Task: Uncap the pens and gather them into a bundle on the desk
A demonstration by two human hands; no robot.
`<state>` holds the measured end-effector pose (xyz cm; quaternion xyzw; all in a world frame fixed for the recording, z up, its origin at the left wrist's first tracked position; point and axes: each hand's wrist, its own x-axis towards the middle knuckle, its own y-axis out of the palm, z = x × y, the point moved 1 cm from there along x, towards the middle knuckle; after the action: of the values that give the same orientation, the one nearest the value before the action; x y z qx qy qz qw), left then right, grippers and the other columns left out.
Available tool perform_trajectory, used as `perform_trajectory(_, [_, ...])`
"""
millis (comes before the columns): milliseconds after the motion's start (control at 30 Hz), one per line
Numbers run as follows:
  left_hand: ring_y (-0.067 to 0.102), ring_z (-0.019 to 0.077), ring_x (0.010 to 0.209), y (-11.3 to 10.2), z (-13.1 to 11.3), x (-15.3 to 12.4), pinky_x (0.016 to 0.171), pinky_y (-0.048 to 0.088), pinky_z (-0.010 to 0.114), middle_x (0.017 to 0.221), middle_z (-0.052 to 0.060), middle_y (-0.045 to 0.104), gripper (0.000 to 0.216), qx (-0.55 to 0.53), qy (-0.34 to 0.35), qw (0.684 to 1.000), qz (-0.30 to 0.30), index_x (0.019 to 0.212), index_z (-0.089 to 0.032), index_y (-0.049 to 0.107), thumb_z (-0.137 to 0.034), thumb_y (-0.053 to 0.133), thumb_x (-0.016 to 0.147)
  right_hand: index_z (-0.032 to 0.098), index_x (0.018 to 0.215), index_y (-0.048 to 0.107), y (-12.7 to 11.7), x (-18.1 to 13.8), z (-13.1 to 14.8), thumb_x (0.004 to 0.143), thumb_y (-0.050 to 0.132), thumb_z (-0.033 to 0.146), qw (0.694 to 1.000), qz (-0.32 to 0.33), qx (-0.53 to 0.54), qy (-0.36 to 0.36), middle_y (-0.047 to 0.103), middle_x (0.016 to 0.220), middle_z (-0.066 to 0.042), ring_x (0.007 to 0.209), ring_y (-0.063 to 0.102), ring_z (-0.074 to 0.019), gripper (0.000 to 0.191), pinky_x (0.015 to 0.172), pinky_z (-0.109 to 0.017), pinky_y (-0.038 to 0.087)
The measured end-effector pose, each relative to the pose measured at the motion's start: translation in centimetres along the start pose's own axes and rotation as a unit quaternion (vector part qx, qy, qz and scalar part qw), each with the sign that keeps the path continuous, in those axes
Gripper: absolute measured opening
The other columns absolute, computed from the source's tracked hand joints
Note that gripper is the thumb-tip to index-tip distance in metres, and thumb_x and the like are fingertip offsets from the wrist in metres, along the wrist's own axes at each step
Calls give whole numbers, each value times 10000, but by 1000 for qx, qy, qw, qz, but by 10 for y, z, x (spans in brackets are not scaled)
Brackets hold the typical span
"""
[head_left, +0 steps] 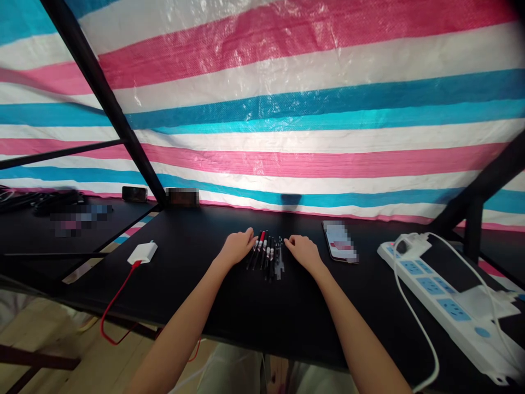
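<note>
Several pens (261, 247) lie side by side on the black table between my hands; most have black parts and one has a red part. Along their right side lie several thin, clear pieces (279, 257), perhaps pen refills, too small to make out. My left hand (238, 246) rests just left of the pens with its fingers curled in and the thumb side close to the pen tops. To the right of the clear pieces, my right hand (304, 251) rests on the table, its fingers also curled. Nothing shows in either hand.
A phone (339, 242) lies right of my right hand. Farther right is a white power strip (437, 301) with plugs and white cables. On the left sits a white charger (142, 252) with a red cable (107, 309). Black frame bars (109, 104) and a striped sheet (287, 158) stand behind.
</note>
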<state>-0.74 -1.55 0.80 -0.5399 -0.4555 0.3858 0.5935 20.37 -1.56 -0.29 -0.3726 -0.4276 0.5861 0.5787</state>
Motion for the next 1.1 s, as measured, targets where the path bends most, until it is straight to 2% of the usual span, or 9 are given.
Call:
perform_trajectory(100, [588,187,701,2,0,0,619,368,255,741,49,608,378,-5,-18,1000,25,908,-183,489,-478,259,855,197,689,593,1,-1,3,798,411,460,999,27,-20,-15,608,717,-46,687,564,-179,338,576,-248,328])
perform_trajectory(267, [581,201,722,3,3,0,622,368,271,750,67,616,423,-21,-31,998,42,814,-186,542,-498,258,837,205,738,590,1,-2,5,773,470,395,999,33,-18,22,610,750,-39,719,569,-180,227,585,-249,340])
perform_trajectory(467, [571,191,672,3,3,-1,589,356,259,700,48,607,365,-27,-21,998,45,752,-193,538,-469,307,814,208,773,555,2,-4,7,785,435,464,1000,18,-22,-2,590,718,-35,693,556,-178,283,586,-250,336])
perform_trajectory(567, [574,200,681,4,1,-1,593,360,264,721,54,613,285,-11,-20,999,48,775,-195,538,-412,354,795,213,799,547,3,-7,10,781,446,439,999,16,-34,-17,583,726,-31,683,555,-174,248,582,-248,330])
perform_trajectory(700, [580,203,700,6,0,0,616,371,274,756,70,616,276,3,-29,999,42,826,-187,531,-386,340,806,210,805,551,2,-8,13,765,465,419,999,22,-28,7,584,745,-32,710,564,-181,230,581,-247,329])
perform_trajectory(1100, [586,199,706,3,-8,-1,613,367,271,744,66,610,311,-7,-22,999,23,838,-184,504,-430,313,838,197,838,538,2,-11,17,803,426,334,999,20,-31,-3,593,781,-57,739,575,-196,180,586,-257,338])
